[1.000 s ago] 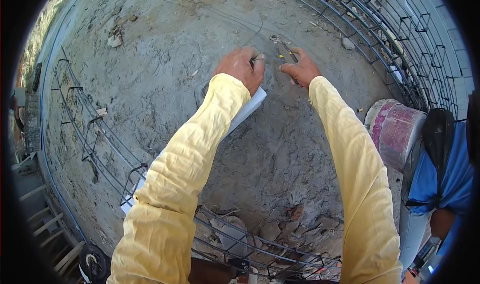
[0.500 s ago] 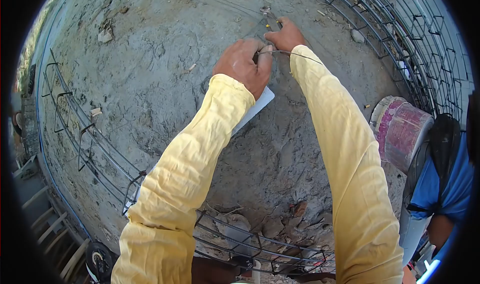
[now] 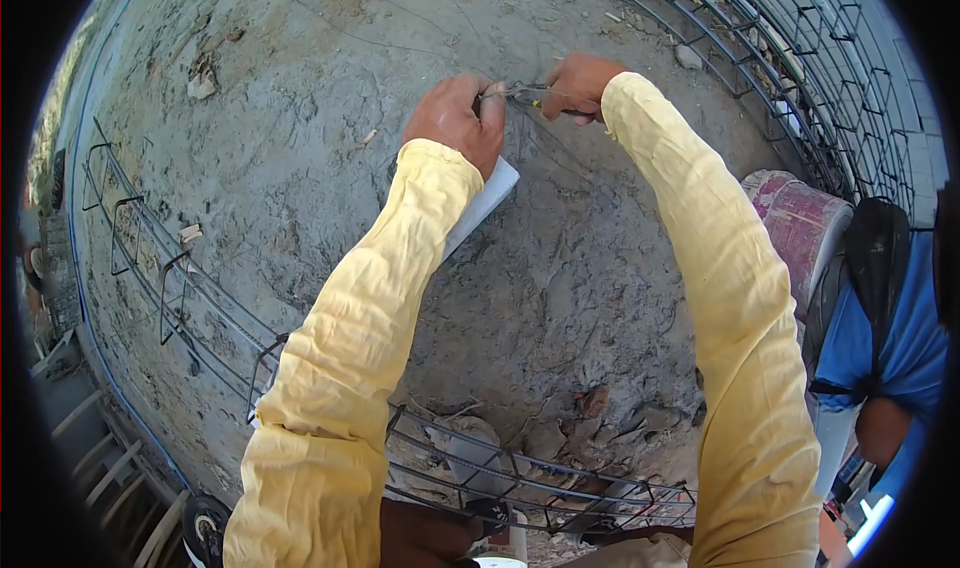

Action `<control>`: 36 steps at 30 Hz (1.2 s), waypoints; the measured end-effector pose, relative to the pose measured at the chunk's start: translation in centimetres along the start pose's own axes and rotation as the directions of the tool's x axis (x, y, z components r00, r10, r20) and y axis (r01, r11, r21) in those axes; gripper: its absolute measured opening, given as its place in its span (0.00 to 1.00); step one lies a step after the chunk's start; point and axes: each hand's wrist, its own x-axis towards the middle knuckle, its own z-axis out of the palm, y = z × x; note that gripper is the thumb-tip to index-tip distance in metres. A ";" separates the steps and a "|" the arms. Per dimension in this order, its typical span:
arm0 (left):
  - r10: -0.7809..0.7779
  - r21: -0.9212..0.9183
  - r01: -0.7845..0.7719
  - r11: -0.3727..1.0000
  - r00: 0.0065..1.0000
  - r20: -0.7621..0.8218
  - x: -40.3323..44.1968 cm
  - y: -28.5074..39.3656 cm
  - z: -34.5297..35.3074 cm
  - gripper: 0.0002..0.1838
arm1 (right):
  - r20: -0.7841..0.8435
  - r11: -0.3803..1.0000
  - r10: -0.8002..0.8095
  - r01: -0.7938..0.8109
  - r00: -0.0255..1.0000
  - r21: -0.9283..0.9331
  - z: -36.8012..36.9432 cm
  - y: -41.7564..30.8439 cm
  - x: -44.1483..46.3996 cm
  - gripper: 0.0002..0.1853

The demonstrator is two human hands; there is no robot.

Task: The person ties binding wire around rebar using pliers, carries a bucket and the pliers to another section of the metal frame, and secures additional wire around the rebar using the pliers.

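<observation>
Okay, right hand gripped the pliers; left hand, just beside the pliers' tip, pinched thin wire.

Rough grey earth ground, lumpy and daylit; pale block wall at far right.

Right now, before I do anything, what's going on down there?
A person in yellow sleeves is working thin wire with pliers over bare, muddy ground. The right hand grips the pliers, their head close to the fingertips of the left hand, which seems to pinch the wire. Whether the pliers have bitten on it is too small to tell. A reddish bucket sits off to the right.
</observation>
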 end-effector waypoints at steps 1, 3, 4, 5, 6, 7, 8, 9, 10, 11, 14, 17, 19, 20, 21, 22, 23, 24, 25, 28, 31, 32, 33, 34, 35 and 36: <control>-0.001 0.013 0.001 1.000 1.000 0.003 -0.1 -0.1 0.1 0.13 | 0.028 1.000 0.027 -0.028 0.999 0.010 0.3 0.8 -1.2 0.18; 0.000 0.034 0.000 0.999 1.000 0.001 0.1 -0.3 0.3 0.14 | 0.021 0.994 0.041 -0.043 0.999 0.100 1.8 3.0 -4.7 0.23; -0.007 0.043 0.007 0.999 1.000 -0.008 0.1 -0.4 0.4 0.14 | 0.018 0.989 0.044 -0.046 0.999 0.144 2.7 4.2 -6.8 0.25; -0.013 0.053 0.015 0.998 1.000 -0.021 0.1 -0.4 0.5 0.14 | -0.020 0.972 0.058 -0.052 0.998 0.227 3.5 5.2 -9.2 0.26; -0.022 0.063 0.024 0.998 0.999 -0.029 0.0 -0.3 0.5 0.14 | -0.053 0.948 0.076 -0.056 0.996 0.312 4.5 6.4 -11.9 0.27; -0.028 0.072 0.028 0.997 1.000 -0.004 0.1 -0.1 0.4 0.15 | -0.112 0.913 0.069 -0.017 0.991 0.408 5.7 7.6 -14.3 0.30; -0.053 0.081 0.050 0.995 0.998 0.031 0.1 -0.1 0.4 0.14 | -0.174 0.865 0.066 0.030 0.983 0.500 7.0 8.7 -16.7 0.34; -0.077 0.091 0.070 0.993 0.995 0.066 0.2 -0.1 0.6 0.15 | -0.202 0.819 0.106 0.029 0.974 0.572 8.3 9.8 -19.3 0.35; -0.096 0.104 0.086 0.991 0.991 0.095 0.4 -0.1 0.7 0.15 | -0.231 0.767 0.143 0.040 0.962 0.640 9.6 10.8 -21.8 0.36; -0.083 0.110 0.067 0.992 0.986 0.145 0.6 0.0 0.5 0.19 | -0.242 0.756 0.177 0.026 0.954 0.654 10.7 11.6 -24.6 0.36; 0.020 0.263 -0.060 0.963 0.989 0.149 0.7 0.0 1.1 0.21 | -0.127 0.665 0.256 -0.079 0.958 0.742 13.3 12.8 -33.5 0.34; -0.076 0.425 -0.156 0.892 0.873 0.481 2.4 1.7 1.4 0.22 | 0.029 0.550 0.294 -0.194 0.955 0.812 16.9 14.6 -42.1 0.36; -0.048 0.554 -0.399 0.730 0.780 0.624 5.6 1.5 4.7 0.21 | 0.102 0.456 0.318 -0.246 0.943 0.855 19.6 15.5 -46.7 0.38; -0.150 0.604 -0.578 0.548 0.643 0.751 6.7 3.7 6.1 0.21 | 0.135 0.412 0.337 -0.275 0.932 0.869 20.8 15.7 -48.6 0.39; -0.203 0.616 -0.700 0.361 0.586 0.785 9.3 1.0 10.7 0.19 | 0.160 0.362 0.369 -0.300 0.916 0.883 21.7 15.7 -50.3 0.39; -0.356 0.591 -0.786 0.180 0.508 0.784 8.1 3.4 11.9 0.15 | 0.176 0.309 0.399 -0.313 0.900 0.898 22.6 15.4 -51.7 0.39; -0.518 0.672 -0.692 0.265 0.485 0.705 8.5 1.8 14.2 0.16 | 0.192 0.256 0.431 -0.323 0.882 0.911 23.5 15.2 -53.1 0.39; -0.556 0.687 -0.663 0.299 0.464 0.689 7.6 1.3 15.2 0.17 | 0.146 0.276 0.443 -0.289 0.885 0.916 24.4 15.1 -54.4 0.40; -0.584 0.702 -0.637 0.319 0.451 0.675 6.0 1.2 15.6 0.18 | 0.104 0.295 0.457 -0.261 0.883 0.919 25.4 15.0 -55.8 0.40; -0.583 0.728 -0.564 0.388 0.461 0.668 1.9 0.7 15.8 0.22 | 0.087 0.131 0.487 -0.171 0.869 0.977 28.0 14.5 -60.1 0.40; -0.510 0.790 -0.469 0.396 0.603 0.614 -0.3 1.0 15.7 0.23 | 0.073 -0.027 0.547 -0.069 0.834 0.997 28.8 13.9 -61.5 0.40; -0.451 0.816 -0.425 0.392 0.685 0.573 -1.1 1.4 15.7 0.22 | 0.067 -0.063 0.576 -0.037 0.815 0.997 29.2 13.9 -61.7 0.40; -0.391 0.838 -0.379 0.392 0.756 0.525 -2.2 2.0 15.4 0.21 | 0.070 -0.069 0.564 -0.038 0.822 0.997 29.8 14.3 -62.0 0.40; -0.331 0.856 -0.328 0.400 0.819 0.468 -3.3 2.6 15.0 0.20 | 0.065 -0.066 0.554 -0.034 0.830 0.997 30.2 14.5 -62.5 0.40; -0.390 0.845 -0.291 0.448 0.787 0.478 -3.7 3.7 14.6 0.20 | 0.049 -0.055 0.545 -0.022 0.837 0.998 30.5 14.7 -62.9 0.40; -0.367 0.836 -0.314 0.449 0.789 0.493 -3.8 3.4 15.1 0.20 | 0.022 -0.038 0.534 -0.002 0.845 0.999 30.6 15.0 -63.1 0.40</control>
